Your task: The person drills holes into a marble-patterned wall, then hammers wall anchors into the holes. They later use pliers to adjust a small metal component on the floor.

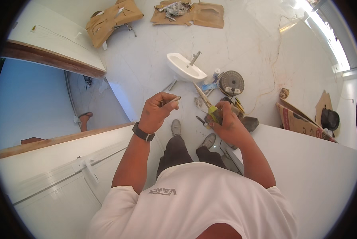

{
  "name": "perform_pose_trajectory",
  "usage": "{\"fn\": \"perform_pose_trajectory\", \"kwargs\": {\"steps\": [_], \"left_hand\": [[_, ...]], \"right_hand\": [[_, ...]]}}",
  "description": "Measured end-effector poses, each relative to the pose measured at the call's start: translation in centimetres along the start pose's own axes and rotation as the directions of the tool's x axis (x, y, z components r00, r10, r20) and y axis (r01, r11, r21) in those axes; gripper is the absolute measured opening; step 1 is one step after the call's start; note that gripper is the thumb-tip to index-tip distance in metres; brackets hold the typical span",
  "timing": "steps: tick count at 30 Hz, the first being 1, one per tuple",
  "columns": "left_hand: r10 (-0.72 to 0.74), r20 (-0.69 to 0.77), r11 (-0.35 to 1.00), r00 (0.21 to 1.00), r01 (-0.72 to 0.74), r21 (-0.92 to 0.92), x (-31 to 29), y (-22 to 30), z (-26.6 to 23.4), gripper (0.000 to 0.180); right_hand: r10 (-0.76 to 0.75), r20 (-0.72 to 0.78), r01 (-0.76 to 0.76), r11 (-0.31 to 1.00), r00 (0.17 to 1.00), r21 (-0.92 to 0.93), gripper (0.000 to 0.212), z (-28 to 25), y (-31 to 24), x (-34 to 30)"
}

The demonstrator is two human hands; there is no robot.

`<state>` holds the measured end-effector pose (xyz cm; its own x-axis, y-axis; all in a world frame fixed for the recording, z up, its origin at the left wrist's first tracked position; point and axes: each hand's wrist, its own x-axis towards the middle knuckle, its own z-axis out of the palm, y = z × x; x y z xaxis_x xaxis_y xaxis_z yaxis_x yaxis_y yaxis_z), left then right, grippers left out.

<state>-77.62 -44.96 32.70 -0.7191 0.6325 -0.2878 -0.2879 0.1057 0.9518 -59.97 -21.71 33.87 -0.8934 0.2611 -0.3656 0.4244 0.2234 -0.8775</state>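
My left hand (158,111) is closed around a short grey metal piece (173,99) whose end sticks out toward the right; a dark watch (142,132) sits on that wrist. My right hand (225,122) grips a yellow-handled tool (214,112) with a long pale blade (201,94) pointing up and to the left. The two hands are held apart at chest height, above my grey shoes (176,127) on the white marble floor.
A white washbasin (185,67) with a tap lies on the floor ahead, beside a round grey coil (232,82) and scattered small tools. Cardboard sheets (194,13) lie further off. White door panels (67,171) stand at left, a white wall (317,167) at right, a printed cardboard box (300,121) beyond it.
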Motion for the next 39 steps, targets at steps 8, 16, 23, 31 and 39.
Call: {"fn": "perform_pose_trajectory", "kwargs": {"steps": [8,16,23,31,39], "left_hand": [[0.193,0.078,0.946,0.978,-0.164,-0.279,-3.1,10.4,-2.4,0.019],[0.285,0.250,0.932,0.925,-0.206,-0.297,-4.7,15.1,-5.5,0.016],[0.234,0.397,0.970,0.887,-0.183,-0.163,-4.8,17.0,-6.9,0.017],[0.155,0.426,0.986,0.891,-0.168,-0.006,-4.3,17.8,-7.0,0.019],[0.103,0.324,0.993,0.940,-0.079,-0.085,-4.0,16.9,-5.5,0.025]], "right_hand": [[0.015,0.176,-0.017,1.000,0.984,0.013,0.019,-2.9,-13.6,-6.3],[0.079,0.244,0.000,0.951,0.967,-0.310,0.024,-2.3,-21.1,-8.8],[0.063,0.305,0.074,0.906,0.950,-0.417,0.028,-2.4,-24.1,-9.5],[0.069,0.374,0.115,0.887,0.925,-0.448,0.031,-2.8,-23.9,-8.5],[0.149,0.396,-0.119,0.988,0.906,-0.100,0.026,-2.0,-21.5,-7.3]]}}
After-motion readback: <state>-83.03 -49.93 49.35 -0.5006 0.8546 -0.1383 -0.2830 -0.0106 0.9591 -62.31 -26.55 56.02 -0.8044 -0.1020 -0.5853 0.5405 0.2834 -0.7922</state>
